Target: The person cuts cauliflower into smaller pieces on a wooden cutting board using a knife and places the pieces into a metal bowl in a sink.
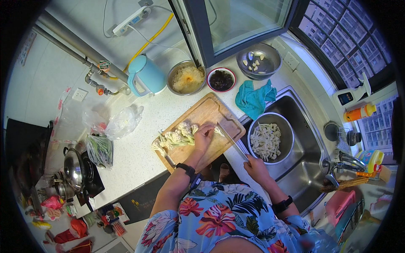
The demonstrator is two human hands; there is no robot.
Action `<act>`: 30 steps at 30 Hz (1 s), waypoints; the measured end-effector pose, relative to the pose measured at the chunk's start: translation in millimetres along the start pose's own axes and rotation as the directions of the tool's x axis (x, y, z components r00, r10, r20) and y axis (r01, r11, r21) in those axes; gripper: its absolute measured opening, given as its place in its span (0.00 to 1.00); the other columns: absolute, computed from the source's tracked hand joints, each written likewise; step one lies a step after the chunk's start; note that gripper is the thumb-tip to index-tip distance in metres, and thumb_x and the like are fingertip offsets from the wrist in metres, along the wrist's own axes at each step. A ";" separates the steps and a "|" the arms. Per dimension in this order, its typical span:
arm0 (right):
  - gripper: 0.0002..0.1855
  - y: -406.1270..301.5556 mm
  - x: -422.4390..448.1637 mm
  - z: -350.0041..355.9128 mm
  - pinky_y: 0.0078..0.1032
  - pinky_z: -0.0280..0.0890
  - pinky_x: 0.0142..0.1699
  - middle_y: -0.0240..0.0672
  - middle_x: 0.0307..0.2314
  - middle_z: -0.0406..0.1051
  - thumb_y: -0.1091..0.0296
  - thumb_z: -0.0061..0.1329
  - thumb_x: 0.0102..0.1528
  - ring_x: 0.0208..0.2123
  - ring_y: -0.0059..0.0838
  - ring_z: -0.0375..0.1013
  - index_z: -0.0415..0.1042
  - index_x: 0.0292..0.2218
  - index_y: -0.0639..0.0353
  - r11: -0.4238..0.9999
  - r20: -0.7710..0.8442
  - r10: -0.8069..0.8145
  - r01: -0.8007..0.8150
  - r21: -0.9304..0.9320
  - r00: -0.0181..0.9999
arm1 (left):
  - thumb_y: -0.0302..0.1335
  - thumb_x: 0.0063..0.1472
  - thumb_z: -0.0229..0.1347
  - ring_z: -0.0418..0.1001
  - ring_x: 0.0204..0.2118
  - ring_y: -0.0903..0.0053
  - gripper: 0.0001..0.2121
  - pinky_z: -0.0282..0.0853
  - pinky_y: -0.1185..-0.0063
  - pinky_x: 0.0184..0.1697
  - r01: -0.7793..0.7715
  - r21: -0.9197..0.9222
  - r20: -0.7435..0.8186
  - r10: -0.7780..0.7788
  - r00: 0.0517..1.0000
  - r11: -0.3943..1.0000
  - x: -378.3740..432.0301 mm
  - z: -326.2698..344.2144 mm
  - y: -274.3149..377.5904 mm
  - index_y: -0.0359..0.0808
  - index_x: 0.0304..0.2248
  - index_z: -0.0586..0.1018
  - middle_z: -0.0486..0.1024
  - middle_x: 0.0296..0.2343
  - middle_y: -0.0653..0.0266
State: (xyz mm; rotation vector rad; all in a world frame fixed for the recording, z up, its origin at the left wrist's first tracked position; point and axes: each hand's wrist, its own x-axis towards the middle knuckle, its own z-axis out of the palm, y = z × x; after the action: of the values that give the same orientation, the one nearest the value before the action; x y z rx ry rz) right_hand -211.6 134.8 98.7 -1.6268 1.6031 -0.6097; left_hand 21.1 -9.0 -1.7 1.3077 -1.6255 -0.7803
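My left hand [203, 138] rests on cauliflower over a wooden cutting board [207, 109], its fingers bent around the right end of a row of florets. More cauliflower florets [175, 138] lie to its left along the board. In my right hand [255, 168] is the handle of a kitchen knife [233, 142]. The blade slants up and left across the board, its tip beside a small cut piece of cauliflower [218, 130]. Just right of the knife, a steel bowl [292, 139] at the sink holds many cut cauliflower pieces [265, 141].
Behind the board stand a blue kettle [146, 76], a bowl of pale soaked food [188, 78], a red-rimmed bowl of dark food [221, 81] and a colander with garlic cloves [259, 61]. A teal cloth [254, 98] lies by the sink [303, 186]. An open window frame [202, 34] juts overhead.
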 end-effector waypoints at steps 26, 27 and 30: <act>0.18 -6.6 2.5 -4.4 0.43 0.66 0.35 0.51 0.26 0.72 0.68 0.46 0.52 0.28 0.50 0.73 0.69 0.45 0.61 0.986 0.151 0.136 -0.119 -0.113 0.979 | 0.16 0.51 0.57 0.77 0.35 0.69 0.04 0.73 0.79 0.37 -0.081 0.015 0.005 0.081 0.997 0.997 0.8 0.6 -8.6 0.32 0.28 0.79 0.78 0.32 0.58; 0.18 -6.5 2.4 -3.8 0.43 0.67 0.35 0.51 0.26 0.72 0.69 0.46 0.52 0.28 0.50 0.73 0.69 0.45 0.61 0.986 0.149 0.139 -0.123 -0.116 0.979 | 0.16 0.51 0.57 0.77 0.34 0.70 0.05 0.73 0.79 0.37 -0.078 0.015 0.007 0.078 0.997 0.997 0.8 0.0 -7.2 0.32 0.28 0.80 0.78 0.32 0.58; 0.18 -11.8 1.5 -3.7 0.43 0.67 0.36 0.53 0.27 0.72 0.69 0.45 0.52 0.29 0.51 0.73 0.68 0.45 0.61 0.983 0.130 0.159 -0.144 -0.117 0.979 | 0.16 0.51 0.57 0.78 0.34 0.70 0.05 0.73 0.80 0.36 -0.063 0.016 0.011 0.063 0.998 0.998 0.4 -0.9 -5.0 0.32 0.29 0.80 0.78 0.32 0.57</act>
State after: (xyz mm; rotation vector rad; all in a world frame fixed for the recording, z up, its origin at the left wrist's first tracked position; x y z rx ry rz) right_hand -207.1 131.8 109.9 -1.5698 1.6615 -0.3285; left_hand 24.0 -10.6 -5.6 1.2603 -1.6762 -0.7379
